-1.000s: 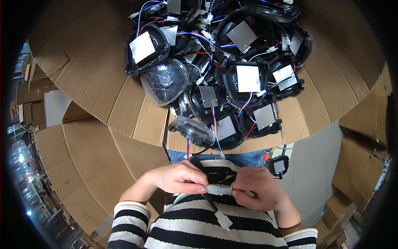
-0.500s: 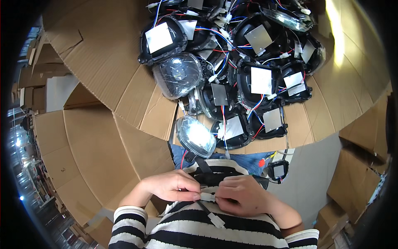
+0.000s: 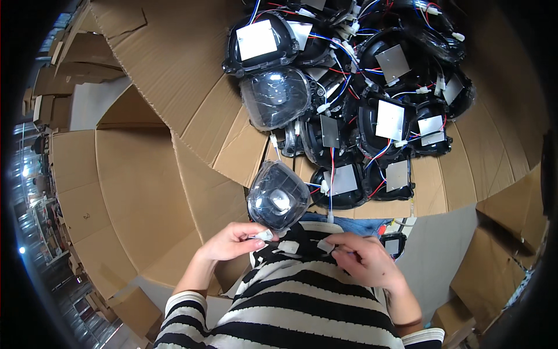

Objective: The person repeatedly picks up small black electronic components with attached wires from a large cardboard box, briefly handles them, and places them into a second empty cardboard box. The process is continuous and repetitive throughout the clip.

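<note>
My left hand pinches a white plug connector between thumb and fingers. Apart from it, to the right, my right hand grips another white wire connector. Between the hands a white connector piece lies against the striped shirt. Just above my left hand rests a headlight with a clear domed lens facing up. Its lens shows only a small bright spot near the middle. The wiring under and behind this lamp is mostly hidden.
A heap of black-backed headlights with silver plates and coloured wires covers the cardboard ahead. Large cardboard boxes stand at the left, others at the right. A small black lamp unit sits low, right of my legs.
My hands, together at one joined white connector before, have moved apart, each with a connector. The near headlight's strong glow has gone out. The whole view has shifted slightly.
</note>
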Motion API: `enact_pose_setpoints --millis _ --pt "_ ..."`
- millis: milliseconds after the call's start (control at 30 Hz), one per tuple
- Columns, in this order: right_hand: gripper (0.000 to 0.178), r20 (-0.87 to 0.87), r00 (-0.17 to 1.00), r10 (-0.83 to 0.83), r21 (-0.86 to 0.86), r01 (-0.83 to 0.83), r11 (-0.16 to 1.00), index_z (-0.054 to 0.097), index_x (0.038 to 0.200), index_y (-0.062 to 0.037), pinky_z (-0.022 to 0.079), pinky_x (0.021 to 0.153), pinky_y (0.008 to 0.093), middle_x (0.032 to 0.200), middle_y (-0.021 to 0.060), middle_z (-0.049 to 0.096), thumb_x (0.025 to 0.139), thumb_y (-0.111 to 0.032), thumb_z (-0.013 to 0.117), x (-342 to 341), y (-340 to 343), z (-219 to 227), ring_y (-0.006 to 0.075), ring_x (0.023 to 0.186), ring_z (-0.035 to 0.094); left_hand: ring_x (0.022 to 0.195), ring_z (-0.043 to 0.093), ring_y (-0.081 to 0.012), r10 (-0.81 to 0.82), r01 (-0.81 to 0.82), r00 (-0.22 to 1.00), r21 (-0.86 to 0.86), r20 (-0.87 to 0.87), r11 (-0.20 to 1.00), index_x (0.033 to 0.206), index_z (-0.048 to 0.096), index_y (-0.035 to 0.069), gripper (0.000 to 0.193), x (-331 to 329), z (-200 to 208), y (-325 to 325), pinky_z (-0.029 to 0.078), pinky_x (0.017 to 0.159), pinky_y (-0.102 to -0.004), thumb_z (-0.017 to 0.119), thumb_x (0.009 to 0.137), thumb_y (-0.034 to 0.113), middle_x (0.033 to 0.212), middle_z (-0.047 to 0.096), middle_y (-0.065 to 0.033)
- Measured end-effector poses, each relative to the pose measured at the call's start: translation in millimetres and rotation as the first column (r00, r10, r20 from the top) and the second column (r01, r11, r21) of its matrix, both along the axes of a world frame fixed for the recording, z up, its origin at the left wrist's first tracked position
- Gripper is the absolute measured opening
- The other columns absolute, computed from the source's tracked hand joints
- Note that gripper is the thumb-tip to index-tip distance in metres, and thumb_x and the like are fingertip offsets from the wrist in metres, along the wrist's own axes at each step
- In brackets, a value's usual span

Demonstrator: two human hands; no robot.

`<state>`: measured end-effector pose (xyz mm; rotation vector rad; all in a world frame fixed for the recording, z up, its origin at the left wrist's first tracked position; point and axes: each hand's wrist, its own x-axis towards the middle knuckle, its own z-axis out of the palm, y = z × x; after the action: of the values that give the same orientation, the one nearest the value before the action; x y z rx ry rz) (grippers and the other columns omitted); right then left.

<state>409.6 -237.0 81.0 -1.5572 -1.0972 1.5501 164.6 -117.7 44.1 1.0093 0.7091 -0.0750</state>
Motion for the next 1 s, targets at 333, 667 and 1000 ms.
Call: enact_pose_setpoints --millis 333,667,1000 --pt "0.009 -0.118 0.993 -0.001 0.031 0.005 0.999 0.054 0.08 -0.0021 0.035 0.044 0.0229 0.065 0.0038 0.054 0.072 -0.005 0.057 -9 2 -1 0.0126 0.049 0.047 0.07 0.049 -0.0027 0.108 -0.105 0.992 0.053 -0.065 0.993 0.091 0.057 0.001 0.014 -7 -1 -11 0.042 0.062 -0.0173 0.056 0.077 0.004 0.077 0.056 0.0001" --pt "0.008 0.05 0.998 0.033 -0.018 -0.032 0.999 0.052 0.074 -0.0025 0.041 0.052 0.0279 0.065 0.0074 0.055 0.069 -0.006 0.058 -9 5 3 0.0196 0.056 0.054 0.067 0.051 -0.0036 -0.036 0.048 0.997 0.186 -0.069 0.981 0.091 0.056 -0.001 0.014 1 4 -7 0.043 0.059 -0.016 0.055 0.077 0.003 0.078 0.057 -0.0017" --pt "0.008 0.179 0.982 -0.068 0.031 0.063 0.998 0.05 0.072 -0.0025 0.042 0.053 0.0316 0.062 0.0092 0.054 0.068 -0.004 0.057 -10 -5 -6 0.0241 0.058 0.054 0.061 0.052 -0.0107 -0.134 0.138 0.99 0.427 -0.039 0.894 0.087 0.058 0.002 0.014 19 4 -14 0.04 0.053 -0.0216 0.056 0.072 0.002 0.074 0.056 -0.0048"
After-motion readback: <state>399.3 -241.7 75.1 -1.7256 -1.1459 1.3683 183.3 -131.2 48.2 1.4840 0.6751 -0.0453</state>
